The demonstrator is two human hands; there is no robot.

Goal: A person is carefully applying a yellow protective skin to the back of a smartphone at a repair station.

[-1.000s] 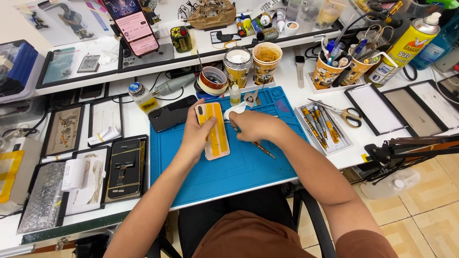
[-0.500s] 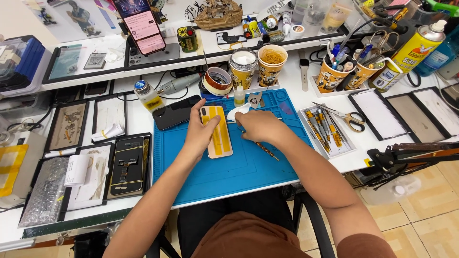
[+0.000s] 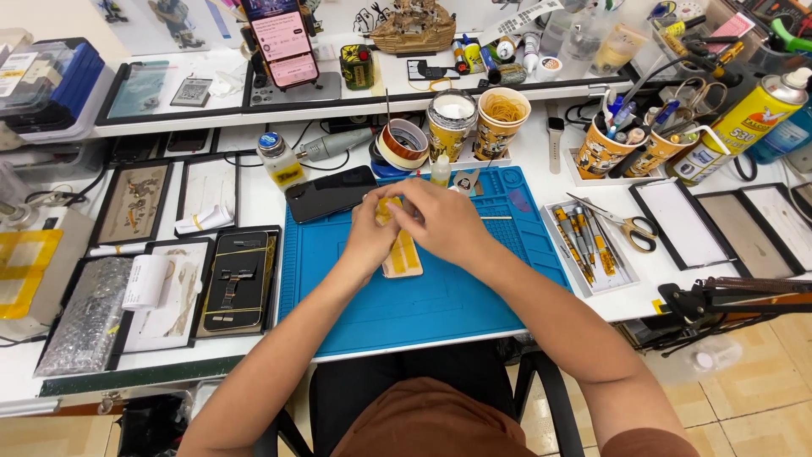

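Note:
A yellow phone (image 3: 403, 255) lies lengthwise on the blue work mat (image 3: 423, 296). Both my hands meet over its far end. My left hand (image 3: 369, 234) grips the phone's left edge. My right hand (image 3: 445, 222) covers the top of the phone from the right, fingers curled onto it. Only the near half of the phone shows below my hands. Whatever my fingers pinch there is hidden.
A black phone (image 3: 331, 192) lies at the mat's far left corner. A thin tool (image 3: 496, 217) rests on the mat to the right. A tray with screwdrivers and scissors (image 3: 596, 237) sits further right. Tape rolls, cups and a spray can (image 3: 743, 127) stand behind. Trays with parts (image 3: 228, 279) lie left.
My right hand has moved left from beside the phone onto its far end, joining my left hand. The thin tool it held now seems to lie on the mat.

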